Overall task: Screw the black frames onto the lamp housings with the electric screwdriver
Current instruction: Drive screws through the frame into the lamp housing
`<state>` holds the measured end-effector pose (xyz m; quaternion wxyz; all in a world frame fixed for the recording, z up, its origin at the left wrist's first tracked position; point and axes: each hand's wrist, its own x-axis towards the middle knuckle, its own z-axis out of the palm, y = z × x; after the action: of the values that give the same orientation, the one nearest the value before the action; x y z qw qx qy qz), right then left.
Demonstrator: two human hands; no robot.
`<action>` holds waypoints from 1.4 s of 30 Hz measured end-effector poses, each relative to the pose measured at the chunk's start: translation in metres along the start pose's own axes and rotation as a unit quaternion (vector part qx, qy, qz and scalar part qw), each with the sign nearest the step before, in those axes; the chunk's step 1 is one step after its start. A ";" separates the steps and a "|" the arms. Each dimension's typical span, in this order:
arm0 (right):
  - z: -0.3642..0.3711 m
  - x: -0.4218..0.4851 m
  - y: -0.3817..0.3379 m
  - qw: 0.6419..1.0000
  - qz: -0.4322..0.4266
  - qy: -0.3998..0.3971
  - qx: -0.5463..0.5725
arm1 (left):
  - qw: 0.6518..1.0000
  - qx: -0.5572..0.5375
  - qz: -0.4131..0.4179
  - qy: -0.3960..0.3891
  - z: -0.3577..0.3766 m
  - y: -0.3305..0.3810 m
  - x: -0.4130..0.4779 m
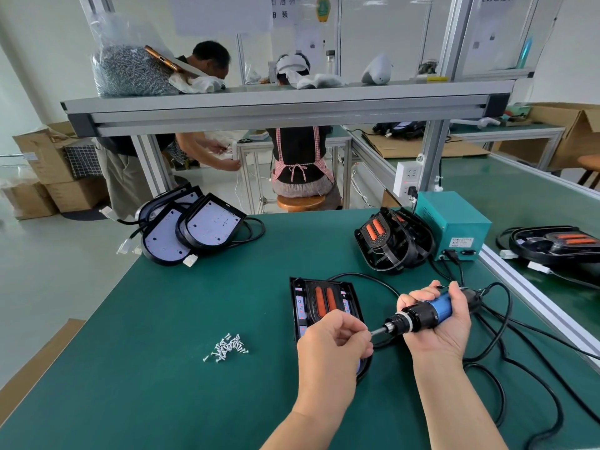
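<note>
Ok, left hand (334, 341): fingers curled, thumb and forefinger pinching at the tip of the bit (377, 331). Probably seating a screw there, but it's too small to confirm. Right hand (436, 323) sits just to its right, wrapped round the blue body of the electric screwdriver (428, 311). The tool lies near horizontal, not over any hole yet.

The lamp housing (294, 319) with the black frame (311, 303) on it lies under and just beyond the left hand, flat on the counter (162, 384). Loose screws (227, 347) are near, left of that hand. The cable (496, 345) loops off to the right of the right hand.

Risks, my read:
- Screw drops off the bit when the tool tips down.
- Trigger gets bumped with fingers on the bit.
- Neither hand grips the housing, so it may skate and the screw may cross-thread.
- Cable drag pulls the bit off-axis.
</note>
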<state>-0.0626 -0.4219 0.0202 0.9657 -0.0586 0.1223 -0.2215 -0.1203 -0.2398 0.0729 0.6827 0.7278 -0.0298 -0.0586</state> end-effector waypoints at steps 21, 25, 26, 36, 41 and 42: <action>0.002 0.003 0.003 1.000 0.004 0.010 -0.023 | 0.975 0.151 0.145 0.069 0.013 -0.022 -0.002; 0.002 0.003 0.003 1.000 0.008 0.009 -0.018 | 0.968 0.169 0.178 0.058 0.012 -0.024 0.002; 0.002 0.003 0.003 1.000 0.009 0.009 -0.017 | 0.966 0.173 0.184 0.056 0.012 -0.025 0.003; 0.003 -0.001 0.005 0.999 0.008 0.010 -0.035 | 0.918 0.269 0.252 0.144 -0.019 -0.008 0.031; 0.008 -0.003 0.007 0.998 -0.004 0.015 -0.066 | 0.964 0.220 0.007 0.147 -0.055 -0.014 0.069; 0.009 -0.004 0.007 0.997 -0.007 0.016 -0.071 | 0.968 0.220 -0.035 0.115 -0.058 -0.017 0.072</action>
<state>-0.0607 -0.4135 0.0286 0.9553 -0.1242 0.1531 -0.2201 -0.0417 -0.1898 0.0562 0.5021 0.8625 0.0626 0.0094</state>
